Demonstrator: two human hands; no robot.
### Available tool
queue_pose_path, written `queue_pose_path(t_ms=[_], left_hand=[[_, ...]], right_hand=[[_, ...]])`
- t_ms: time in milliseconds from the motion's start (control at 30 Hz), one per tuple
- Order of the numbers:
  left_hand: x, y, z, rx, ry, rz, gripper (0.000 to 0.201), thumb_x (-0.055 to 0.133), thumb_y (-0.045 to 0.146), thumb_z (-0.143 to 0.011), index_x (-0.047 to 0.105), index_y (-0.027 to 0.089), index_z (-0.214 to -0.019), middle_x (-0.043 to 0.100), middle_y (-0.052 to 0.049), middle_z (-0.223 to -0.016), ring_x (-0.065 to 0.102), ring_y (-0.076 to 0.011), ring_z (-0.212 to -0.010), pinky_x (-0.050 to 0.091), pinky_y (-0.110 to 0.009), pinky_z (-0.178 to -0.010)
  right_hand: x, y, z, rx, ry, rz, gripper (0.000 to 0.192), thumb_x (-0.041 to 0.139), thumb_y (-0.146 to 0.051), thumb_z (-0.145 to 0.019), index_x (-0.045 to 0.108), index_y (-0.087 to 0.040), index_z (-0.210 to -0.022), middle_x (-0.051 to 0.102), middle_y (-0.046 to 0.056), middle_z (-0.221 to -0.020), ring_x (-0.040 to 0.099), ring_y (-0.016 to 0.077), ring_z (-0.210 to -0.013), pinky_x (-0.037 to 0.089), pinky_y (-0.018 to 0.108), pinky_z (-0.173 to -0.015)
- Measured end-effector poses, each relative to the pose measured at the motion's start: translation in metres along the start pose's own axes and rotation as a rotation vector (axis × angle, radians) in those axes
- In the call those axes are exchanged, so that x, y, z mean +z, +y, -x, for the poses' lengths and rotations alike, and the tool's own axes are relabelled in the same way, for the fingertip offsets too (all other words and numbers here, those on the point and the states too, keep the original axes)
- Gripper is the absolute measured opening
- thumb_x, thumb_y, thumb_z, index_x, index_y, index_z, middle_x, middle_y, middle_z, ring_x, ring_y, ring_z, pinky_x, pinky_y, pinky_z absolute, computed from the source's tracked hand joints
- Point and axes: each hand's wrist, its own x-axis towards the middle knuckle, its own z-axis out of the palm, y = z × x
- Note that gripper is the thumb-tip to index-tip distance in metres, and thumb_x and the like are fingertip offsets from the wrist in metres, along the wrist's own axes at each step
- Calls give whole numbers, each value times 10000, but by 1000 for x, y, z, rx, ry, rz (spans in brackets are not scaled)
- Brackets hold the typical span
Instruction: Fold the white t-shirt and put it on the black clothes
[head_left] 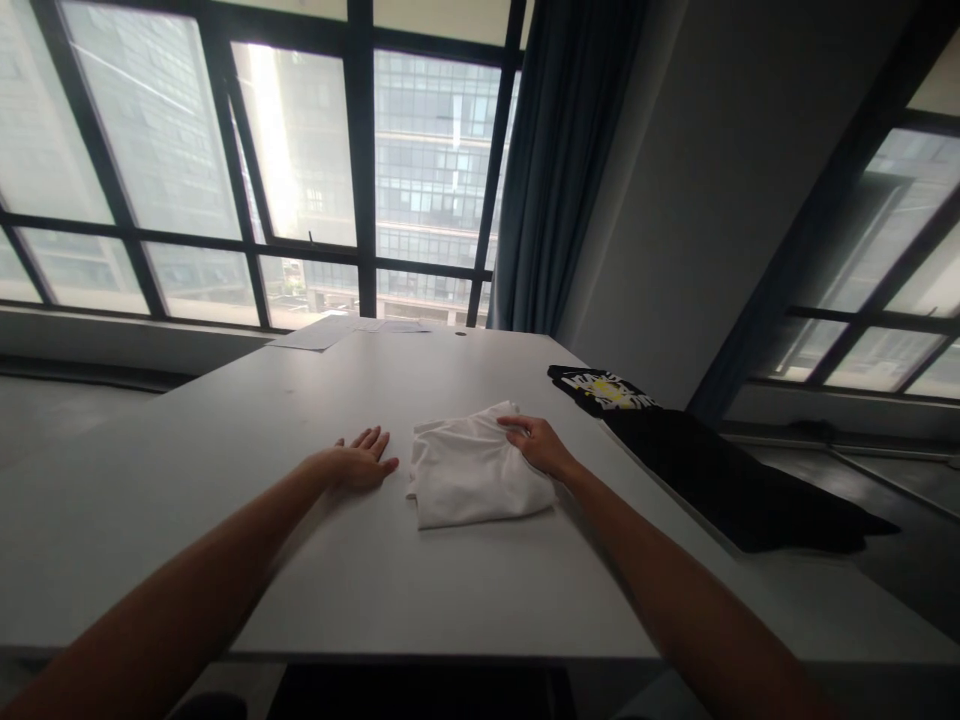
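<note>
Looking at the white tabletop, the white shirt sits mid-table already folded into a compact bundle, so it seems mostly done, maybe one tidy-up left. Its long axis runs roughly left-right, slightly tilted. Right hand pinches its right edge; left hand lies flat and spread just beside it.

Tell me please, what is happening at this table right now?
A person works with bare hands at a white table. The right hand rests on the right edge of a folded white cloth and seems to grip it. The left hand lies flat and open on the table just left of the cloth, not touching it. A black garment with a printed design lies to the right and hangs over the table edge. Some papers lie at the far end near the window.
</note>
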Motion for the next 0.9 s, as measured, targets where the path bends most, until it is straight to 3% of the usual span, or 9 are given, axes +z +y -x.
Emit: queue_pose_path(t_ms=[67, 167, 267, 333, 467, 600, 700, 800, 900], left_hand=[[-7, 1, -2, 24, -70, -14, 919, 392, 715, -844, 284, 145, -1557, 127, -176, -1621, 134, -373, -1497, 261, -586, -1141], [-19, -6, -4, 124, -89, 9, 910, 430, 742, -829, 377, 155, -1523, 230, -183, -1605, 211, -369, -1483, 305, -503, -1142], [-25, -18, -8, 275, 46, 30, 756, 286, 704, -913, 491, 212, -1449, 407, -138, -1553, 385, -313, -1420, 347, -443, -1124], [-23, -24, -15, 308, 173, -6, 705, 252, 672, -936, 541, 220, -1393, 439, -136, -1531, 406, -320, -1397, 335, -491, -1119], [-15, -23, -35, 219, 348, -65, 670, 367, 666, -907, 531, 224, -1383, 393, -168, -1545, 332, -392, -1411, 317, -618, -1067], [-12, -15, -52, 388, 539, 44, 533, 422, 578, -928, 587, 215, -1282, 598, -161, -1308, 528, -336, -1202, 443, -513, -975], [-11, -16, -56, 491, 602, 107, 417, 463, 533, -928, 657, 235, -1146, 662, -131, -1199, 590, -297, -1117, 482, -444, -954], [-6, -22, -61, 455, 639, 112, 400, 521, 562, -888, 683, 279, -1119, 652, -94, -1292, 576, -310, -1200, 468, -466, -1009], [0, -28, -68, 405, 578, 103, 442, 509, 594, -886, 687, 284, -1146, 637, -77, -1346, 569, -305, -1245, 465, -460, -1036]], right_hand=[[-4, 1, -1, 9, 78, 70, 353, 558, -178, -832, 737, -155, -1135, 717, 104, -1189, 651, 231, -1138, 429, 383, -1075], [-9, -4, -5, 35, 153, 169, 386, 564, -192, -845, 708, -130, -1198, 690, 122, -1239, 622, 230, -1195, 410, 357, -1096], [-13, -14, -21, 25, 134, 251, 432, 603, -216, -835, 679, -125, -1251, 664, 120, -1284, 602, 235, -1225, 403, 337, -1101], [-16, -20, -39, -16, 117, 291, 450, 603, -211, -834, 666, -118, -1269, 657, 118, -1296, 599, 235, -1227, 401, 326, -1101], [-24, -24, -85, -84, 139, 333, 473, 555, -204, -859, 630, -115, -1317, 626, 107, -1346, 567, 232, -1263, 371, 325, -1125], [-34, -14, -128, -92, 161, 357, 516, 536, -236, -870, 581, -174, -1380, 565, 71, -1423, 525, 238, -1303, 344, 352, -1149], [-47, 0, -156, -108, 203, 348, 540, 531, -263, -871, 556, -185, -1404, 537, 62, -1448, 503, 246, -1315, 330, 363, -1157], [-66, 16, -181, -131, 313, 313, 553, 523, -267, -862, 551, -164, -1404, 554, 74, -1426, 503, 244, -1301, 335, 355, -1150], [-94, 34, -204, -141, 436, 314, 576, 524, -274, -847, 543, -118, -1401, 572, 113, -1397, 530, 250, -1258, 362, 357, -1122]])
